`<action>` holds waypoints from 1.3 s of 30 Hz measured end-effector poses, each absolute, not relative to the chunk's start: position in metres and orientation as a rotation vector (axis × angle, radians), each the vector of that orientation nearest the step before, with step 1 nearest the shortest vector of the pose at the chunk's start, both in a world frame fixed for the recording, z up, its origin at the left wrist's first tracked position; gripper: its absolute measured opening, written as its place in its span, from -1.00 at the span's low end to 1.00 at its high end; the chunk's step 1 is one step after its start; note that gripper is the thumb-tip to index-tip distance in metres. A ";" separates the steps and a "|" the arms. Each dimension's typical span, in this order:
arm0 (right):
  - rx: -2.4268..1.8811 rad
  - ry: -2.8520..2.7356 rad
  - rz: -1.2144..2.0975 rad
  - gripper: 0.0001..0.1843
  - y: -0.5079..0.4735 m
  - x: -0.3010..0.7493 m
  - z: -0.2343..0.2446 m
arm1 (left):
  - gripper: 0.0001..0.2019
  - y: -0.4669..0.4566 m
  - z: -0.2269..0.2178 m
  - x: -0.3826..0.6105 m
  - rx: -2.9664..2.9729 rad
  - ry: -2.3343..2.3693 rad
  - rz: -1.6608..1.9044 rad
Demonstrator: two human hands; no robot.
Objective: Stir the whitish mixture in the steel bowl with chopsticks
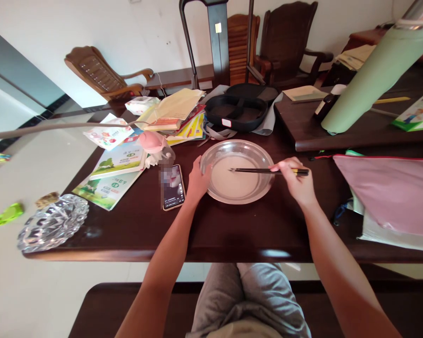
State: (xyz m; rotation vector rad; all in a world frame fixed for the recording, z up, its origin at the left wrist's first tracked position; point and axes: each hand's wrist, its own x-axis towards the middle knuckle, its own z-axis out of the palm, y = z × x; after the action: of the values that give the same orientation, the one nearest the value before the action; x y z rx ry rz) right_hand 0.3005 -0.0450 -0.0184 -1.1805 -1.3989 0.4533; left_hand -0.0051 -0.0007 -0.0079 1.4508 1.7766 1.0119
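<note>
A shiny metal basin (264, 188) stands on the dark wooden table in front of me, with a pale, milky liquid (232, 185) in its bottom. My left hand (198, 177) grips the basin's left rim, thumb toward the inside. In my right hand (296, 180) is a pair of dark chopsticks (254, 170), held nearly level from the right. Their tips reach to the middle of the basin, at or in the liquid. Just left of my left hand lies a phone (174, 188) with its screen lit.
Booklets (116, 173), a pink-lidded bottle (155, 148) and a cut-glass dish (54, 223) are on the left. Behind the basin sits a black divided case (236, 110). At right are a tall green thermos (370, 80) on a raised board and a pink pouch (395, 192).
</note>
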 end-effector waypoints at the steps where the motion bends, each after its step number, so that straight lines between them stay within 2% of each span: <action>1: -1.180 -1.323 0.442 -0.29 -0.045 0.304 -0.019 | -0.37 -0.001 -0.007 -0.005 1.453 1.776 1.008; 4: -1.130 -1.174 0.487 -0.27 -0.046 0.309 -0.020 | -0.35 -0.003 -0.002 -0.004 1.446 1.787 0.987; 8: -1.090 -1.347 0.634 -0.31 -0.049 0.300 -0.018 | -0.34 -0.004 0.000 -0.003 1.441 1.799 0.964; 12: -1.118 -1.533 0.540 -0.35 -0.049 0.293 -0.017 | -0.34 -0.003 -0.002 -0.003 1.439 1.787 0.986; 17: -1.135 -1.251 0.441 -0.30 -0.047 0.307 -0.019 | -0.36 -0.002 -0.003 -0.004 1.451 1.773 0.998; 23: -1.094 -1.392 0.607 -0.32 -0.050 0.301 -0.017 | -0.32 -0.003 0.001 -0.002 1.436 1.797 0.950; 27: -1.114 -1.532 0.537 -0.35 -0.048 0.295 -0.018 | -0.32 -0.003 0.002 -0.001 1.430 1.798 0.968; 34: -1.105 -1.200 0.495 -0.27 -0.048 0.308 -0.020 | -0.32 -0.004 0.002 -0.003 1.448 1.783 0.958; 39: -1.092 -1.451 0.605 -0.33 -0.050 0.296 -0.018 | -0.35 -0.003 -0.002 -0.003 1.436 1.766 0.996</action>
State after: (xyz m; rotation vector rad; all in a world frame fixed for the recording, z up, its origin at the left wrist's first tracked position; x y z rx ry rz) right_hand 0.2962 -0.0500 -0.0176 -1.0923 -1.4506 0.6053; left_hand -0.0030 -0.0032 -0.0017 1.4364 1.7655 0.9959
